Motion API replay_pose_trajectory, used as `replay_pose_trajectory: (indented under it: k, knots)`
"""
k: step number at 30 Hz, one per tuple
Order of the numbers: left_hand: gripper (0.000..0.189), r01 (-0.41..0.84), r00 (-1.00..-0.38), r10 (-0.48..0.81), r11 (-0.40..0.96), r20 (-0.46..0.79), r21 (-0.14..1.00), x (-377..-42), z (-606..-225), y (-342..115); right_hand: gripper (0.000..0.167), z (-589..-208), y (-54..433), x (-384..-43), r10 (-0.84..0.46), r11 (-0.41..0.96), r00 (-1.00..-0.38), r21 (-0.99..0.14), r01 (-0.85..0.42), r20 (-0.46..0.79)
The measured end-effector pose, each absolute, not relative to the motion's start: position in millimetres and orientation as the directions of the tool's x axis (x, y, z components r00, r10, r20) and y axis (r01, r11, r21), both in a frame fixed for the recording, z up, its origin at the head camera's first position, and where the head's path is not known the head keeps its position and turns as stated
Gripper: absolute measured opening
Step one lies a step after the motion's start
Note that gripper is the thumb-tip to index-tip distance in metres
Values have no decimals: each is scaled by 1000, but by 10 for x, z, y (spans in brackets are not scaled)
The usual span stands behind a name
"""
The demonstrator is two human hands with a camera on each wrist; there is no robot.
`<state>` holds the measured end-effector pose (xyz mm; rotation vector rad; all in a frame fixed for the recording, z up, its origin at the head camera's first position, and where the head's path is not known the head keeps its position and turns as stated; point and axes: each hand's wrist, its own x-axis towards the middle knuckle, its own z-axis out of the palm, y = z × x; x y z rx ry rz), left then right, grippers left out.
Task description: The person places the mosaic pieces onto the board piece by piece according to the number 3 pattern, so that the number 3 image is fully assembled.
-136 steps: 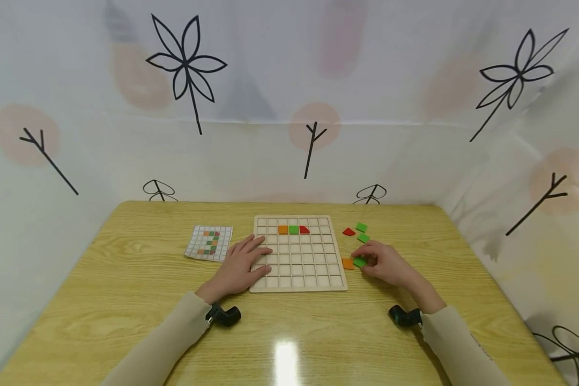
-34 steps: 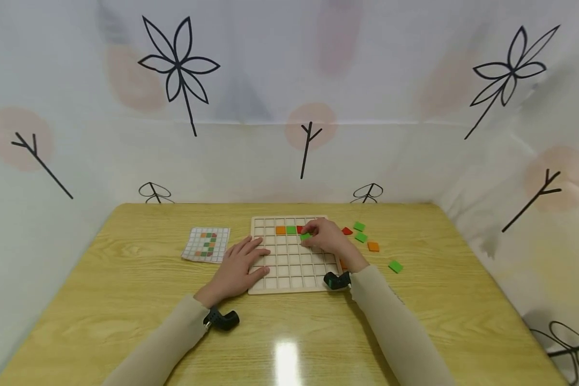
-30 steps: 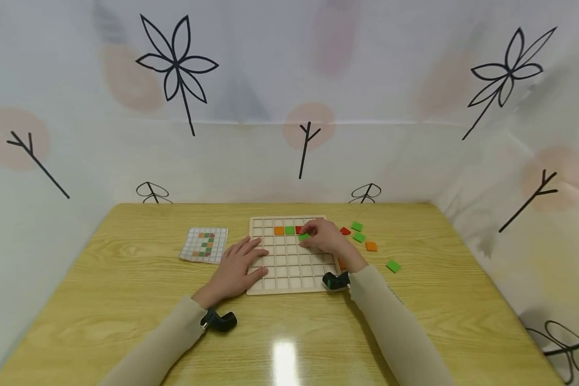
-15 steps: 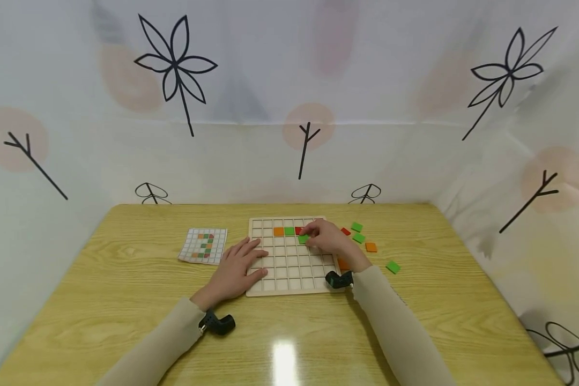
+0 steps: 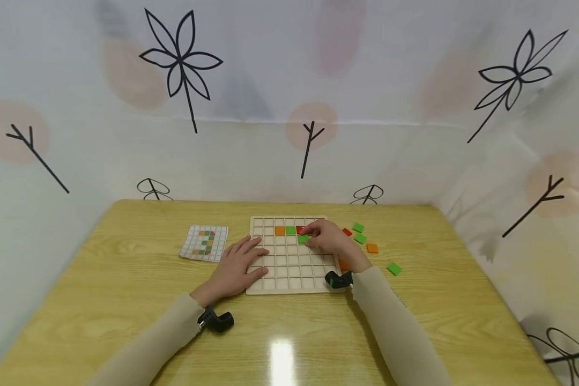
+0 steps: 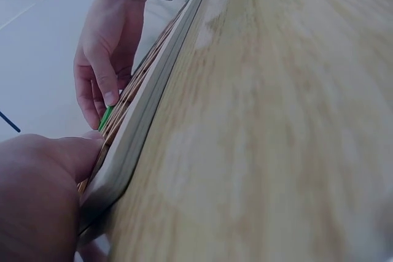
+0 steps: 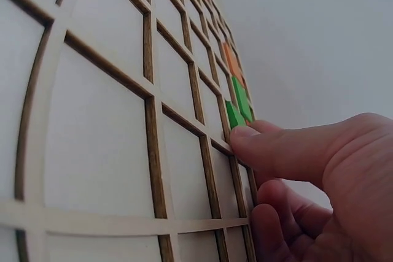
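Head view's got the right hand [image 5: 329,237] pinching a green tile [image 5: 302,239] on the board [image 5: 289,276], just nearside of the red piece [image 5: 299,229], left hand [image 5: 234,269] lying spread there too, so I'd guess mid-placement, next wants pressing flush.

Flower-print backdrop [image 5: 251,155] behind wooden table [image 5: 270,327]

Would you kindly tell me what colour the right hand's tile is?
The tile is green, clearest in the right wrist view.
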<state>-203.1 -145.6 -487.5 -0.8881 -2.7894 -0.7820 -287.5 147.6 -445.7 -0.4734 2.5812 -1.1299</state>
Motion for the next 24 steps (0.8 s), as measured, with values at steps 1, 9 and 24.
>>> replay_pose_trajectory:
  k: [1,9,24]
  knots:
    - [46,566,-823,510,696,250,442,-2034,-4871,-1459,26,-4463,1475,-2879,-406,639,-906,-746,-188,-120]
    - [46,566,-822,516,697,240,441,-2031,-4859,-1484,25,-4456,1458,-2893,-404,646,-908,-738,-195,-113]
    - [45,570,-818,523,685,240,453,-2051,-4854,-1447,25,-4437,1532,-2918,-422,627,-894,-760,-170,-149]
